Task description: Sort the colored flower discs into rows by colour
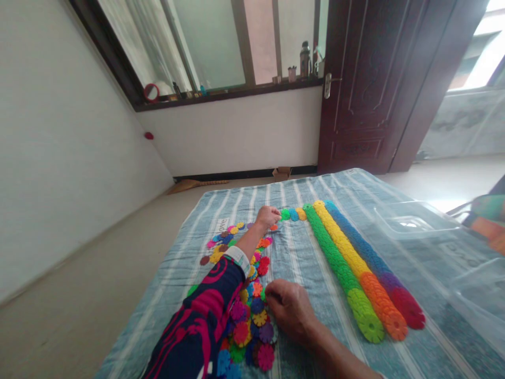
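Note:
My left hand (268, 215) reaches far across the bed with its fingers pinched at the edge of a green notched plastic disc (285, 214). That disc lies at the left end of a short row with a blue disc (294, 214) and a yellow disc (302, 213). Closer to me, my right hand (291, 309) is curled beside a pile of mixed-colour discs (259, 318); what its fingertips hold is hidden. Long overlapping rows stand to the right: a green row (329, 250), a yellow and orange row (347, 247) and a blue, purple and red row (361, 242).
A striped blue sheet (292, 252) covers the bed. Clear plastic containers (414, 223) sit at the right. Beyond the bed are a small cardboard box (282, 173), a broom (189, 185) and a dark red door (366, 79). My left forearm crosses over part of the loose discs.

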A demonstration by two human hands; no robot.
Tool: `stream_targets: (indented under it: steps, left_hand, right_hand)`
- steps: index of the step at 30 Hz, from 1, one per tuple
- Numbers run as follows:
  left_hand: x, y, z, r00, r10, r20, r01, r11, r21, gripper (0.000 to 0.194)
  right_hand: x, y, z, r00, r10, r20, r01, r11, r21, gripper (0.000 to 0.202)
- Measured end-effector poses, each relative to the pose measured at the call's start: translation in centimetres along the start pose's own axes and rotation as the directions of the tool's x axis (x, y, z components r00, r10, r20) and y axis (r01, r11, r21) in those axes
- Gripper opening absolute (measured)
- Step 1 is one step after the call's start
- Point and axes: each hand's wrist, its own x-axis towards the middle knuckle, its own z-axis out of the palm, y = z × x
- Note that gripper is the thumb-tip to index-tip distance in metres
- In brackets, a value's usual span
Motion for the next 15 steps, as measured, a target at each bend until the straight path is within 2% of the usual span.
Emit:
stream_targets:
  steps: [2, 5, 15]
  left_hand:
    - [0.9, 0.3, 1.1, 0.999, 0.019, -0.033, -0.018, 1.0, 0.024, 0.023]
    - [2.0, 0.2, 2.0, 0.997, 0.052, -0.064, -0.048, 0.997, 0.061, 0.022]
    - [2.7, -0.6, 1.7, 0.982, 0.13, -0.137, -0.109, 0.983, 0.15, 0.021]
  right_hand:
    - [0.1, -0.2, -0.1, 1.0, 0.007, 0.0, -0.007, 1.0, -0.004, 0.017]
    - [0.3, -0.3, 0.0, 1.0, 0.013, -0.006, -0.013, 0.999, -0.034, 0.016]
    - [1.2, -0.2, 0.3, 0.998, -0.027, -0.055, 0.019, 0.989, -0.146, 0.016]
